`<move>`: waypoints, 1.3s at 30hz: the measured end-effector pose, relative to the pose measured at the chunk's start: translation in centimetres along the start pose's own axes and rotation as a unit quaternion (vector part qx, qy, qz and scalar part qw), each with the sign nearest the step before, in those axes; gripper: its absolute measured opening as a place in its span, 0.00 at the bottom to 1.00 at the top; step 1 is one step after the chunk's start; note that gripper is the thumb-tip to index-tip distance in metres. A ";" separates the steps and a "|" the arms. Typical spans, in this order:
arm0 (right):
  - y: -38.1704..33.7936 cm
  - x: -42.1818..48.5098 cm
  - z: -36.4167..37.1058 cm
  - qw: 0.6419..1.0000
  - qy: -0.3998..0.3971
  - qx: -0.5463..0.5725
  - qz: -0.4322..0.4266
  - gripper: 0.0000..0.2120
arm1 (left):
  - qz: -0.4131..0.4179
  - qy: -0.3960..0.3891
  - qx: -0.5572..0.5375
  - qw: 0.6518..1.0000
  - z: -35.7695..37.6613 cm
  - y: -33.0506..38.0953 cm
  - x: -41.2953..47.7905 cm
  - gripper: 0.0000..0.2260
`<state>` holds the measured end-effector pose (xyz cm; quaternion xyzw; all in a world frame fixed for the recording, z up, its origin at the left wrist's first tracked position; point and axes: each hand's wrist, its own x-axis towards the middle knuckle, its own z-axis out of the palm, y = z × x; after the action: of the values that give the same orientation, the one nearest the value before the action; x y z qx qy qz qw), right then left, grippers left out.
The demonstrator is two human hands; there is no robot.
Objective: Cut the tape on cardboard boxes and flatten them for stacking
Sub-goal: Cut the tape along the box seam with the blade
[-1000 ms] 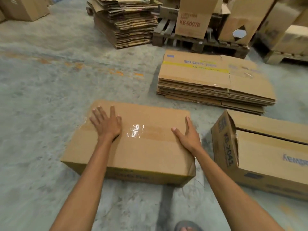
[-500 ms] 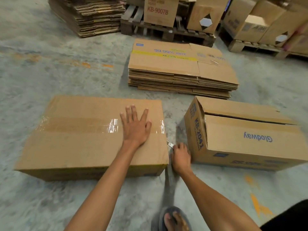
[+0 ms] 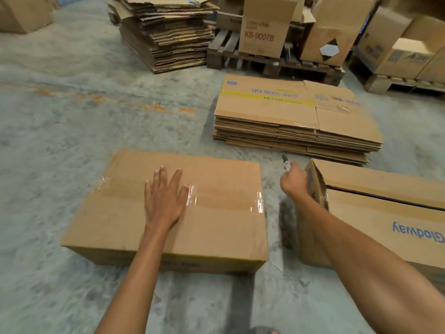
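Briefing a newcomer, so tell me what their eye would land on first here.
The taped box in the middle of the floor, with the left hand pressed flat on its top. Just right of it, the right hand grips a small cutter, raised beside a second box. Behind them lies a stack of flattened boxes.

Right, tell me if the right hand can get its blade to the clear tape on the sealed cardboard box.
Probably yes: the right hand, gripping a small blade, hovers off the right edge of the brown cardboard box, where the clear tape lies bare. The left hand, flat farther along, covers only part.
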<state>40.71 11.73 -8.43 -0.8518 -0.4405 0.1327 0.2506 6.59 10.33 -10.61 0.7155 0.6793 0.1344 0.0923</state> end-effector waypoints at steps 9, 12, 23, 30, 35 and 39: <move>-17.3 4.0 -3.7 0.862 -0.174 -0.303 -0.368 0.20 | -0.420 0.129 -0.036 0.898 -3.6 -8.7 -4.3 0.37; -18.6 2.9 -1.8 0.859 -0.176 -0.256 -0.408 0.18 | -0.409 0.160 -0.033 0.898 -4.0 -8.0 -4.7 0.29; -17.6 1.1 -0.8 0.884 -0.215 -0.098 -0.403 0.23 | -0.331 0.278 -0.053 0.900 -2.6 -6.9 -4.4 0.21; -23.0 -5.1 0.3 0.847 -0.201 -0.027 -0.491 0.15 | -0.324 0.345 -0.142 0.869 -3.0 -7.6 -5.9 0.20; -26.8 -9.3 1.1 0.799 -0.165 -0.011 -0.579 0.12 | -0.287 0.351 -0.224 0.863 -3.1 -5.5 -6.4 0.14; -28.8 -11.3 2.3 0.749 -0.150 -0.042 -0.644 0.10 | -0.306 0.335 -0.283 0.845 -1.9 -2.8 -8.1 0.12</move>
<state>13.52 17.22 5.35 -0.3447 -0.9218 0.0475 0.1709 2.96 2.37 -10.23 0.3263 0.7858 0.5169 0.0941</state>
